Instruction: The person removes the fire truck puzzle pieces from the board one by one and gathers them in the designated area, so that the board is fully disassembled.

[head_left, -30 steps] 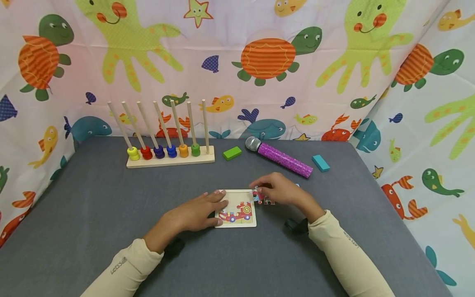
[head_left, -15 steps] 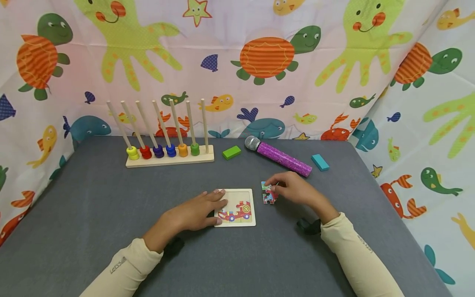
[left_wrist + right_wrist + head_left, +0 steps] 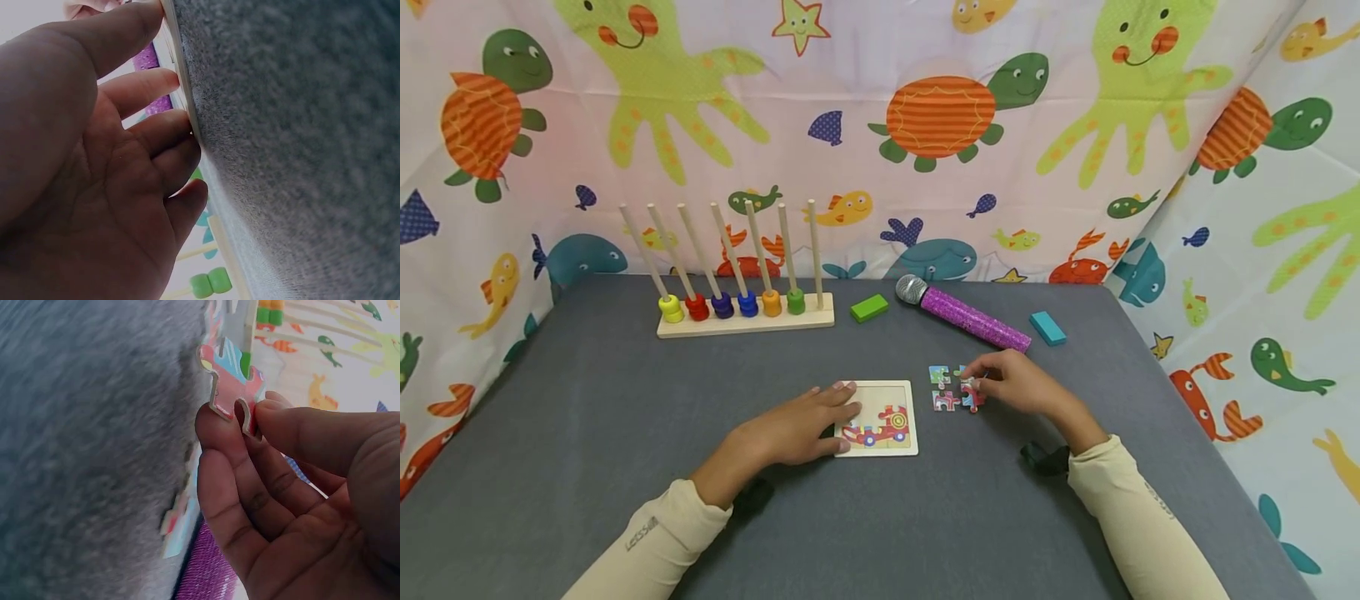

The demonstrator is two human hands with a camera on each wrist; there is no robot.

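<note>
My left hand (image 3: 805, 423) rests on the left side of a small wooden puzzle board (image 3: 880, 387), its fingers spread over the frame. In the board lies a partly assembled picture of a red vehicle (image 3: 880, 427) with blue wheels. To the board's right, my right hand (image 3: 1018, 383) pinches a red and light-blue jigsaw piece (image 3: 234, 381) between thumb and fingers, tilted in the right wrist view. Loose jigsaw pieces (image 3: 945, 401) lie between that hand and the board; the hand partly covers others. The left wrist view shows the thumb and fingertips at the board's edge (image 3: 183, 81).
Behind the hands stands a wooden peg stand (image 3: 745, 326) with coloured beads. A green block (image 3: 869, 307), a purple glitter microphone (image 3: 973, 317) and a blue block (image 3: 1048, 328) lie along the back of the grey table (image 3: 625, 400). A patterned curtain (image 3: 850, 75) borders it.
My right hand has moved right, away from the board's edge, and pinches a jigsaw piece. More loose pieces now show to its left. The left hand has stayed on the board.
</note>
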